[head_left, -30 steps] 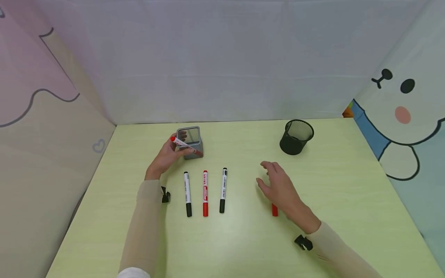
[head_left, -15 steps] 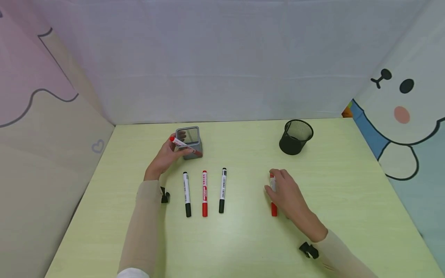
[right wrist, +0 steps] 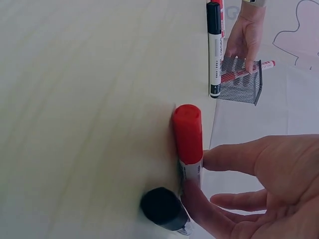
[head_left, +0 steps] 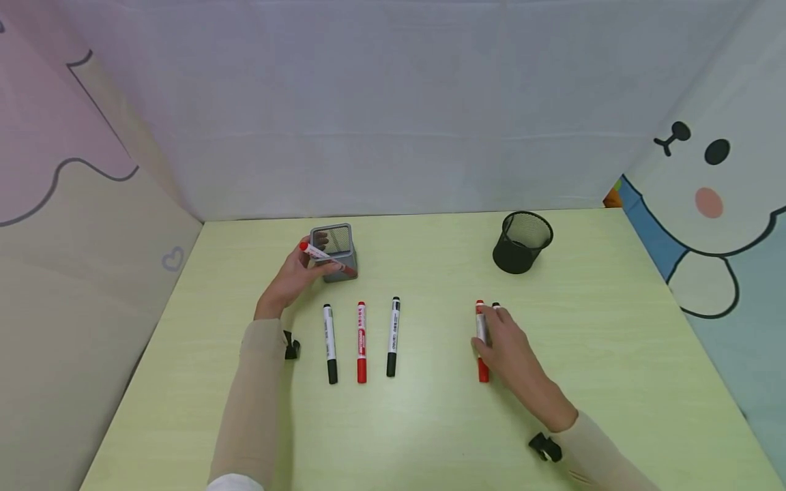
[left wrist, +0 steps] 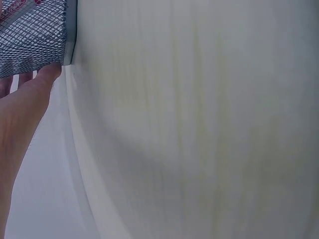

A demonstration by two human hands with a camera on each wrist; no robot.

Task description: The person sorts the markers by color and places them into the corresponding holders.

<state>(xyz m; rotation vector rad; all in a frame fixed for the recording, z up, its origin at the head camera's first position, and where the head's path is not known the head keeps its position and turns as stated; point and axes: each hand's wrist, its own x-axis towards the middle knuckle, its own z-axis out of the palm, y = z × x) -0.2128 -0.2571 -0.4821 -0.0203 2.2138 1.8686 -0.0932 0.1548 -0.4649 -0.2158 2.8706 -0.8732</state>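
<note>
My left hand (head_left: 293, 278) grips a square silver mesh pen holder (head_left: 348, 263) by its left and near sides at the back left. Inside it leans a red marker (head_left: 318, 252), its red end sticking out over the rim. On the right, thumb and fingers of my right hand (head_left: 508, 346) pinch another red marker (head_left: 482, 370), which lies lengthwise on the table. In the right wrist view a black-capped marker (right wrist: 163, 209) lies right beside it; the hand covers most of that one in the head view.
Between the hands lie a black marker (head_left: 330, 344), a red marker (head_left: 361, 344) and another black marker (head_left: 394, 337) in a row. A round black mesh pen holder (head_left: 517, 256) stands at the back right. A white curtain (head_left: 405, 123) hangs behind the table (head_left: 417, 436).
My right hand has moved slightly right and down onto the red marker, closing its fingers around it; the black marker's tip now shows beyond the hand. The left hand stays on the silver holder.
</note>
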